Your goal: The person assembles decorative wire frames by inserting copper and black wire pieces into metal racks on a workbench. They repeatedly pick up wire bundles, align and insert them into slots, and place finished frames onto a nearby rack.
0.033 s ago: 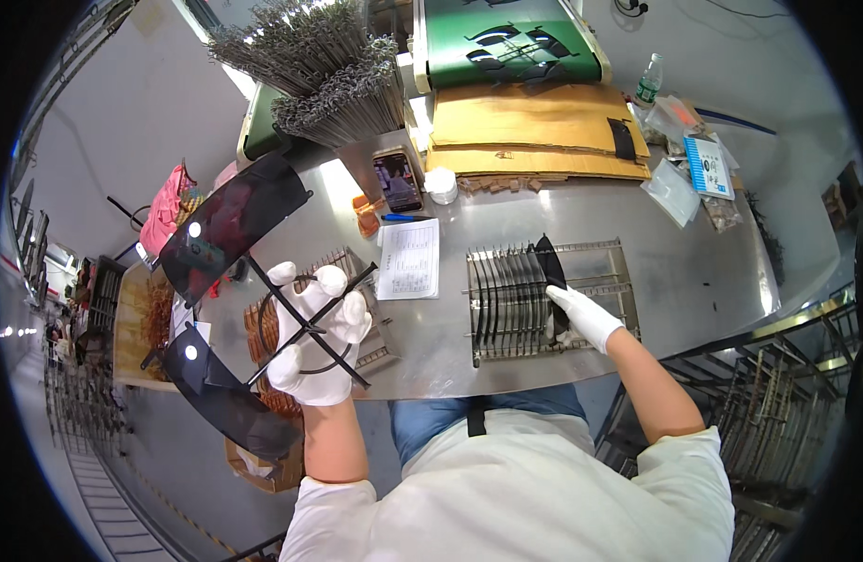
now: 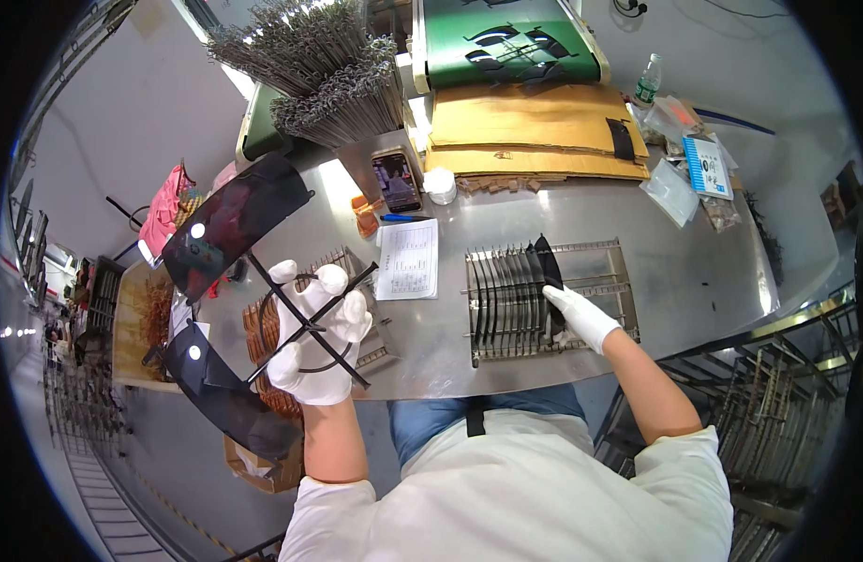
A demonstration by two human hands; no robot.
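Observation:
My white-gloved left hand is closed around a black cross-shaped rod frame, raised over the table's left part. Two dark, glossy curved sheets are attached at the frame's left ends: an upper sheet and a lower sheet. To the right, a metal wire rack lies on the table with several dark curved lens-like pieces standing in a row. My right hand, also gloved, grips the rightmost dark curved piece at its edge; its fingertips are partly hidden.
Beneath my left hand sits another rack beside brown pieces. A paper sheet, phone and white jar lie mid-table. Cardboard, a rod bundle and a green conveyor stand behind.
My right hand has shifted very slightly left at the rightmost curved piece. My left hand holds the frame in nearly the same place; its dark sheets have moved a touch right.

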